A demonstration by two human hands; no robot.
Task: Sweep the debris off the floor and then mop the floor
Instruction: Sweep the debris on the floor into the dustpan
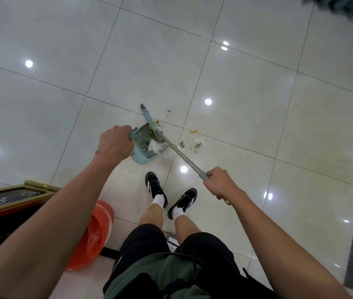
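Our right hand [219, 182] grips the pale-green end sleeve of the long metal-handled broom [172, 147]; our left hand [114, 143] holds the light-teal plastic dustpan [143, 145] at its rear edge on the glossy white tiled floor [171, 61]. Scattered light scraps of debris [195, 143] lie just beside the pan; they should slide easily, so we judge short, gentle strokes best.

Glossy, smooth tiled floor [246, 87] — matt plastic dustpan [142, 157], bare metal broom handle [182, 155], shiny orange plastic bucket [94, 240].
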